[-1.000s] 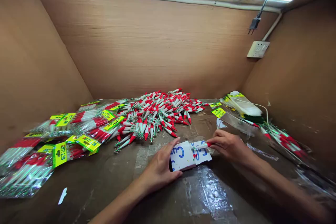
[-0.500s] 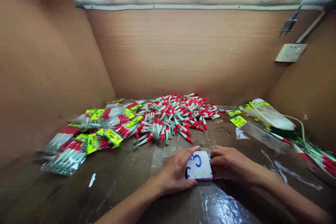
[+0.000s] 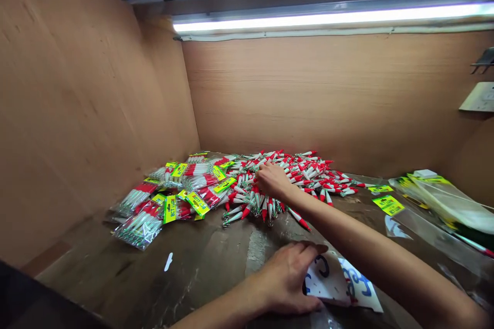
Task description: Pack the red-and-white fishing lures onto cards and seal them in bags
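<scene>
My left hand (image 3: 287,277) lies on a white card with blue lettering (image 3: 339,282) near the front of the bench, fingers curled over its left edge. My right hand (image 3: 272,180) reaches forward into a heap of red-and-white lures with green hooks (image 3: 293,175). Its fingers are bent down among the lures; what they hold is hidden. The right forearm crosses above the card.
Bagged lures with yellow-green labels (image 3: 173,200) lie in a pile at the left. Loose labels (image 3: 388,204) and clear bags (image 3: 443,205) sit at the right. Brown board walls close the left, back and right. A strip light (image 3: 332,18) runs overhead.
My right hand left the card and reached forward into the lure heap. The left hand stayed on the card. The view swung left and up.
</scene>
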### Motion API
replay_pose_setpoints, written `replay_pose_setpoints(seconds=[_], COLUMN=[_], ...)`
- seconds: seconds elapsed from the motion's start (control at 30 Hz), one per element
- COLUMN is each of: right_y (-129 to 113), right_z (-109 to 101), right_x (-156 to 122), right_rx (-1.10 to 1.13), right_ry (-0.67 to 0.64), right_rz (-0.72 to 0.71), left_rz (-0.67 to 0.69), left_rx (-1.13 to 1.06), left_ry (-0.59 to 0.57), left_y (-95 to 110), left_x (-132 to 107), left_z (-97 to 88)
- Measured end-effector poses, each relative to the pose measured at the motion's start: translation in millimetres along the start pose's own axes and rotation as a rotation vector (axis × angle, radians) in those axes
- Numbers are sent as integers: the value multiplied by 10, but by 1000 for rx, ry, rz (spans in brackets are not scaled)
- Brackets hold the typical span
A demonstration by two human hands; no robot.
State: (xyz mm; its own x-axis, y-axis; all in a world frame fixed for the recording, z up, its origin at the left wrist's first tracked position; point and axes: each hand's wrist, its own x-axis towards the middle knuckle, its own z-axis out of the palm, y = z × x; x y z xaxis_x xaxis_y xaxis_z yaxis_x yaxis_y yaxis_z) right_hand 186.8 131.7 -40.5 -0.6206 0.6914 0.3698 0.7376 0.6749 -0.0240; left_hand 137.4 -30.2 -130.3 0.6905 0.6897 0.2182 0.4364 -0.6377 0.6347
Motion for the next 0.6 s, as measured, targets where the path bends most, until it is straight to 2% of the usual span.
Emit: replay_pose_setpoints(seconds=[0.17, 0.3, 0.4, 0.53, 0.6], right_y=[22, 223, 462, 867, 1078], right_z=[70, -47, -139, -241, -306], right_x=[201, 38, -339, -1162, -1657], right_rx=[91, 240, 450, 903, 868], right_ry=[84, 80, 35, -39, -25], right_rz=[98, 142, 171, 334, 406], left_rz=[2, -15, -11, -1, -34], left_rx=[0, -10, -12, -60, -83], left_ry=[-21, -32, -40, -14, 31], left_y=[-50, -73, -70, -84, -115], left_x=[-13, -16, -20, -19, -8], left_z=[14, -9, -37, -58, -58])
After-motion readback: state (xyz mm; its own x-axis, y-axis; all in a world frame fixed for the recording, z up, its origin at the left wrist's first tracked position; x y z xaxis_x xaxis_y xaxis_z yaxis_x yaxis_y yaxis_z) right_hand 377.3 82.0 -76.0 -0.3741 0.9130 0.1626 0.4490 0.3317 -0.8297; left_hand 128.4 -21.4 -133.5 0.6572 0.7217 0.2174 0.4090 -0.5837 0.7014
